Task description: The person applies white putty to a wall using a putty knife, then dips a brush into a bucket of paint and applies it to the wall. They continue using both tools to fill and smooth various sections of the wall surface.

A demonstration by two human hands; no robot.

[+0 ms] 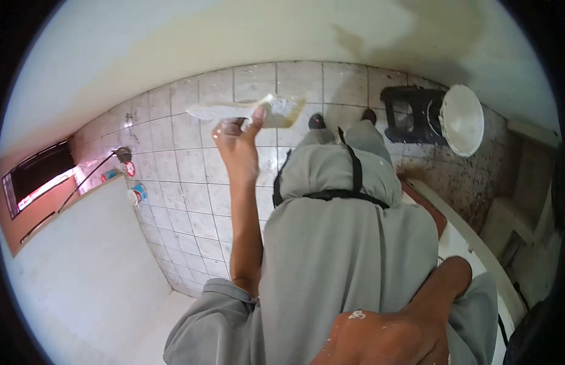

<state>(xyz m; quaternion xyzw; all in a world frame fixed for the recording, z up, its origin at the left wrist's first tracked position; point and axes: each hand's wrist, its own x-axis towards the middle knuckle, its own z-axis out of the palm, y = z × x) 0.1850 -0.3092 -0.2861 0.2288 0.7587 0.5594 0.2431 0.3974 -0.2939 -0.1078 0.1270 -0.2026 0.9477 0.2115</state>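
Off to the right of the left hand [234, 143], a white bucket [462, 118] is sitting right up against a dark stool [410, 112], and the tiled floor [191, 201] around them is looking pretty speckled with dark grime. Over on the hand's left, a long-handled tool [91, 173] is leaning by the white wall [82, 280], with a small can [136, 194] sitting near it. Further left, a window [36, 176] is letting light in.

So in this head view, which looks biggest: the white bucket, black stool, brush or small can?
1. white bucket and black stool: about alike; the bucket hides part of the stool.
2. brush: long but thin, raised nearer the camera in the left hand, so unsure.
3. small can: smallest.
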